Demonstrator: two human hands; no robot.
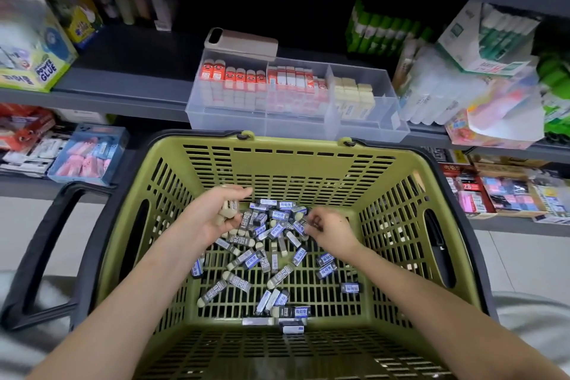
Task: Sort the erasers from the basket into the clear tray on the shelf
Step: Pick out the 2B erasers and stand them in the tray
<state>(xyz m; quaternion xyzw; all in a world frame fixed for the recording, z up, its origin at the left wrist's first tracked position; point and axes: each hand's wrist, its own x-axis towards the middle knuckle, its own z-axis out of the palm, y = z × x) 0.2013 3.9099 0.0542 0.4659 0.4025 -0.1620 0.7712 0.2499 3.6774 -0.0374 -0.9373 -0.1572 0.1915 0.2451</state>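
An olive-green basket (308, 160) with black handles sits below the shelf. Several small erasers (243, 282) in blue, grey and black sleeves lie scattered on its slatted floor. Both my hands are down inside it. My left hand (212, 216) is cupped around a few cream erasers (226, 210). My right hand (330, 228) pinches into the heap at the far side; what its fingertips grip is hidden. The clear tray (370, 129) stands on the shelf just behind the basket, divided into compartments with red-sleeved erasers at left and middle and cream ones at right.
A phone in a beige case (243, 43) lies behind the tray. Glue boxes (34, 52) stand at shelf left, green glue sticks (385, 31) and bagged goods (462, 95) at right. A lower shelf holds packaged erasers (89, 154). Floor tiles show on both sides.
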